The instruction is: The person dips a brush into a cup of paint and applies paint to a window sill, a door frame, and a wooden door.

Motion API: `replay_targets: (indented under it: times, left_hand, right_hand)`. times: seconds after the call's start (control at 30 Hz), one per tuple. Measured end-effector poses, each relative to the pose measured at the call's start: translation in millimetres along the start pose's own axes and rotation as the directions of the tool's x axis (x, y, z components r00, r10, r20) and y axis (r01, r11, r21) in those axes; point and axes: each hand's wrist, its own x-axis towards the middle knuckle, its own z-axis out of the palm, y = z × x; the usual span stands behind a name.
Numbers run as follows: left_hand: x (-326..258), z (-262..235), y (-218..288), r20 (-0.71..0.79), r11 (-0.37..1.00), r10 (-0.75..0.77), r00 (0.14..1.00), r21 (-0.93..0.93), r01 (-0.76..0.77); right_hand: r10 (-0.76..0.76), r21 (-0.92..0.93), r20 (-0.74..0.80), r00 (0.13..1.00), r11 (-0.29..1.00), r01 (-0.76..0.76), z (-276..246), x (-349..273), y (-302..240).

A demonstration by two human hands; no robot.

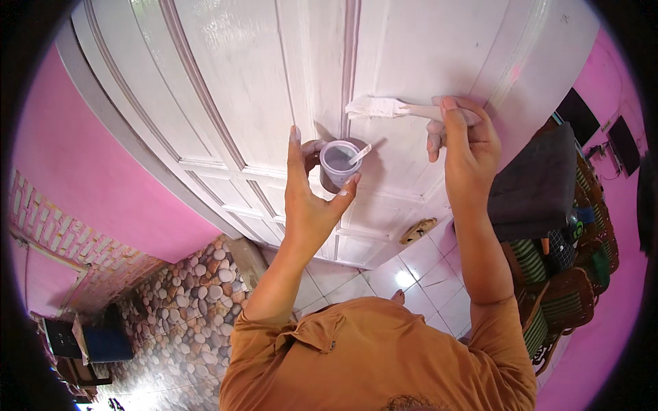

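My left hand (312,192) is raised in front of a white panelled door (253,82) and grips a small round pot of white paint (338,163) between thumb and fingers. A small stick (360,153) leans inside the pot. My right hand (460,133) holds a flat paintbrush (384,108) by its handle. The white-coated bristles press against the door's raised vertical moulding, just above the pot.
Pink walls (89,171) flank the door. A pebble-patterned wall base (192,301) lies lower left, white floor tiles (425,274) below the door. Wooden chairs with striped cushions (555,288) and a dark cloth (538,185) stand at the right. A brown sandal-like item (418,231) lies by the door.
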Motion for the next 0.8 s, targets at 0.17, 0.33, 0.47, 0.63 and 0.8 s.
replay_targets:
  times: [0.17, 0.33, 0.47, 0.63, 0.8]
  left_hand:
    - [-5, -2, -5, -0.001, 0.999, 0.032, 0.999, 0.005, -0.032]
    - [-15, -13, -9, -0.011, 0.998, 0.043, 0.999, 0.043, -0.042]
    - [-27, -24, -14, -0.02, 1.0, 0.015, 1.0, 0.008, -0.015]
    - [-45, -40, -22, -0.029, 0.996, -0.087, 0.996, 0.023, 0.088]
    - [-57, -55, -29, -0.051, 0.996, -0.077, 0.996, 0.038, 0.079]
  right_hand:
    - [-0.223, -0.094, 0.04, 0.974, 0.97, 0.225, 20, 21, -23]
    - [-0.839, -0.435, 0.194, 0.509, 0.391, 0.811, 32, 58, -55]
    - [-0.801, -0.577, 0.379, 0.463, 0.186, 0.795, 26, 32, -31]
    - [-0.66, -0.482, 0.53, 0.532, 0.282, 0.83, -14, -46, 68]
    - [-0.489, -0.433, 0.56, 0.669, 0.516, 0.739, -29, -90, 101]
